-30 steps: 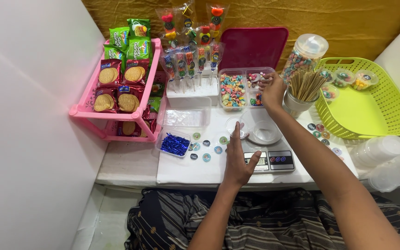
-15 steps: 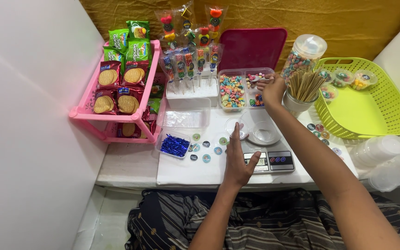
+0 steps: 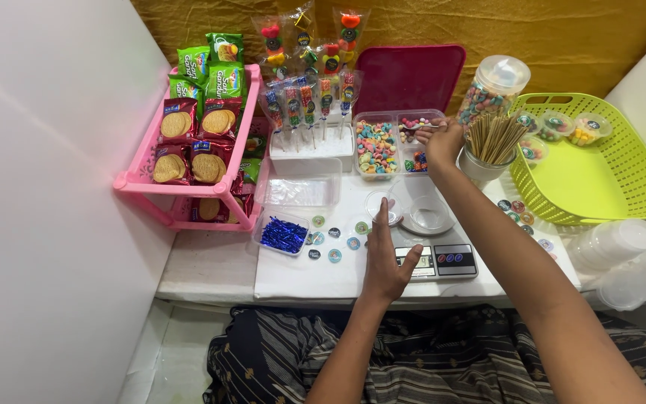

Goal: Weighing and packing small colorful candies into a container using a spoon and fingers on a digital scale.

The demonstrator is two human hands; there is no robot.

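The right hand [image 3: 441, 141] is reaching to the far side of the surface [image 3: 293, 273] and dipping into the clear divided candy box [image 3: 400, 144]. Its fingers are curled down into the right-hand compartments, but whether they are pinching any sweets cannot be told from here. The left hand [image 3: 384, 260] is resting flat and open on the near part of the surface, holding nothing, its fingertips just beside the digital scale [image 3: 433, 251].

As a judgement, the filling is at an early stage. The small clear cup [image 3: 429, 215] sitting on the scale is looking empty. A second small clear piece, maybe a lid [image 3: 380, 206], is lying just left of it. Several filled little cups [image 3: 558, 123] are already sitting at the far edge of the lime green basket [image 3: 600, 161], and a stack of unused clear cups [image 3: 614, 243] is waiting at the right.

The divided box is holding pastel candy rings in its left compartment and mixed coloured sweets in the right ones. The tall clear jar [image 3: 491, 91] is holding more rings. A steel cup [image 3: 484, 166] is holding wooden skewers. A shallow clear tray [image 3: 284, 234] is holding blue twist ties, with round stickers [image 3: 334, 243] scattered beside it. The pink rack [image 3: 196, 161] at the left is stocked with biscuit packets.
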